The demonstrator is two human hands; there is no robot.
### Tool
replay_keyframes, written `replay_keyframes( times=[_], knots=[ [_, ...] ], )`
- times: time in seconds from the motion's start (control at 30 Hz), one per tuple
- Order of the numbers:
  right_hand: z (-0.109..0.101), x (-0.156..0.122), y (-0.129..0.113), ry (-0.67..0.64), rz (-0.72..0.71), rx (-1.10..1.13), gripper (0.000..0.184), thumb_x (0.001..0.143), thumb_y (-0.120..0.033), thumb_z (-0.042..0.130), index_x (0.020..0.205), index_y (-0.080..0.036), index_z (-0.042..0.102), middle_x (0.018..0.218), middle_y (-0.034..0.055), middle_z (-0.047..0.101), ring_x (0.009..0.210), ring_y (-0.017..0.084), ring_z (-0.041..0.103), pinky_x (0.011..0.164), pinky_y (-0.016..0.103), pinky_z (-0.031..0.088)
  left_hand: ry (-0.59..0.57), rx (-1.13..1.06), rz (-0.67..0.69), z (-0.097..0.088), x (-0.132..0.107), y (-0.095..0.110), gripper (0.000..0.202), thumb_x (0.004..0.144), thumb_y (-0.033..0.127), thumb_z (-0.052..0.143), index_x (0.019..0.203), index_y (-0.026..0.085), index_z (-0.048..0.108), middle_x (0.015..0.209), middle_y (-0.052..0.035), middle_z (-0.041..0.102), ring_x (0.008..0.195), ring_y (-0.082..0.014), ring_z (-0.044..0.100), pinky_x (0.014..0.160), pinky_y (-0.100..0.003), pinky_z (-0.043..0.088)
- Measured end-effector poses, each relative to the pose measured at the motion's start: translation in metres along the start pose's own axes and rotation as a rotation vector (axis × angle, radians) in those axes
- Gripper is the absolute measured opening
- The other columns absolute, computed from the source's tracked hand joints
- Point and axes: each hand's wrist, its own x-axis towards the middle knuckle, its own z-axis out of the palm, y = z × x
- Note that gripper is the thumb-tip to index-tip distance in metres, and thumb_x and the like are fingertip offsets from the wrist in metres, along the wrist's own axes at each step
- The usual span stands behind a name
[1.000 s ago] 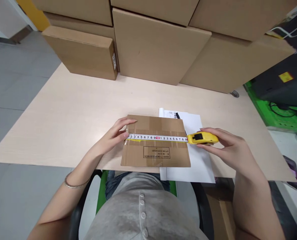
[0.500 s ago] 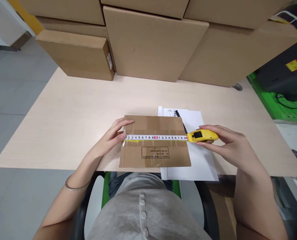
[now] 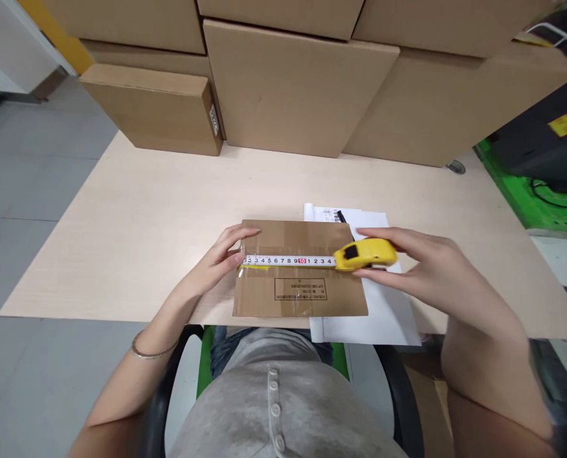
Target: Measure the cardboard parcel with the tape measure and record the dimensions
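Observation:
A small flat cardboard box (image 3: 300, 299), with clear tape and a printed black label on top, lies near the table's front edge. My left hand (image 3: 221, 257) grips its left side, the thumb at the free end of the tape blade. My right hand (image 3: 407, 254) holds a yellow tape measure (image 3: 367, 254) by its case, over the right part of the box. Between the two hands the white blade (image 3: 288, 260) runs straight across the box top, its red 10 mark visible. Some of my left fingers are hidden beside the box.
White paper sheets (image 3: 391, 318) stick out from under the box's right side, with a black pen (image 3: 341, 217) on them. Large cardboard boxes (image 3: 293, 89) line the back of the table (image 3: 145, 216). A smaller carton (image 3: 154, 114) stands back left. A green crate (image 3: 517, 197) is at right.
My right hand and the tape measure case have moved left, from the box's right edge to over its top, and less blade shows. My left hand keeps its grip at the box's left side.

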Motion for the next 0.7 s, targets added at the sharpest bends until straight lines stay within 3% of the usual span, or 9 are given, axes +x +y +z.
replay_keyframes(
  times=[0.17,0.3,0.4,0.5,0.57,0.63,0.7],
  knots=[
    [0.038,0.057,-0.047,-0.270,-0.089,0.091,0.030,0.087,-0.041,0.083,0.111,-0.025,0.073,0.105,0.0028,0.082,0.090,0.024,0.076,0.079,0.035,0.055,0.006,0.043,0.032,-0.002,0.001,-0.011,0.047,0.106,0.053,0.054,0.150,0.040,0.064,0.157,-0.0058,0.057,0.155,-0.0336,0.041,0.135,-0.055,0.026],
    [0.062,0.084,-0.073,-0.371,-0.206,0.089,0.029,0.092,-0.040,0.078,0.112,-0.022,0.067,0.106,0.0057,0.080,0.094,0.025,0.074,0.075,0.033,0.050,-0.026,-0.187,0.052,-0.003,0.001,-0.028,0.058,0.106,0.066,0.037,0.151,0.039,0.063,0.163,-0.0044,0.051,0.155,-0.0371,0.042,0.130,-0.057,0.035],
    [0.072,0.087,-0.084,-0.380,-0.305,0.168,0.026,0.098,-0.038,0.072,0.118,-0.022,0.064,0.120,0.0093,0.078,0.105,0.026,0.073,0.083,0.035,0.052,-0.056,-0.245,0.068,-0.004,0.001,-0.033,0.065,0.102,0.074,0.041,0.153,0.038,0.061,0.167,-0.0034,0.049,0.161,-0.0391,0.035,0.133,-0.058,0.032],
    [0.073,0.078,-0.081,-0.280,-0.309,0.279,0.033,0.098,-0.046,0.072,0.122,-0.024,0.063,0.120,0.0087,0.078,0.104,0.025,0.073,0.087,0.037,0.054,-0.062,-0.226,0.061,-0.003,0.001,-0.026,0.079,0.098,0.085,0.036,0.154,0.035,0.061,0.170,-0.0049,0.047,0.163,-0.0407,0.032,0.134,-0.058,0.029],
    [0.065,0.067,-0.066,-0.128,-0.184,0.345,0.043,0.091,-0.056,0.078,0.116,-0.026,0.063,0.108,0.0057,0.079,0.090,0.024,0.073,0.080,0.037,0.055,-0.052,-0.235,-0.004,0.000,0.000,-0.019,0.085,0.096,0.089,0.030,0.157,0.037,0.057,0.176,-0.0048,0.041,0.163,-0.0414,0.034,0.130,-0.059,0.036],
    [0.052,0.053,-0.039,0.072,0.010,0.438,0.047,0.081,-0.061,0.083,0.105,-0.026,0.063,0.097,0.0033,0.078,0.080,0.023,0.072,0.072,0.036,0.055,0.043,-0.246,-0.102,0.004,-0.003,-0.015,0.084,0.098,0.087,0.027,0.164,0.038,0.046,0.180,-0.0056,0.036,0.163,-0.0404,0.036,0.127,-0.059,0.040],
    [0.038,0.039,-0.007,0.256,0.186,0.572,0.043,0.080,-0.063,0.082,0.095,-0.026,0.064,0.093,0.0033,0.078,0.077,0.024,0.071,0.070,0.037,0.056,0.209,-0.236,-0.210,0.006,-0.007,-0.015,0.082,0.103,0.082,0.025,0.168,0.034,0.040,0.178,-0.0107,0.038,0.160,-0.0393,0.043,0.126,-0.060,0.041]
  ],
)
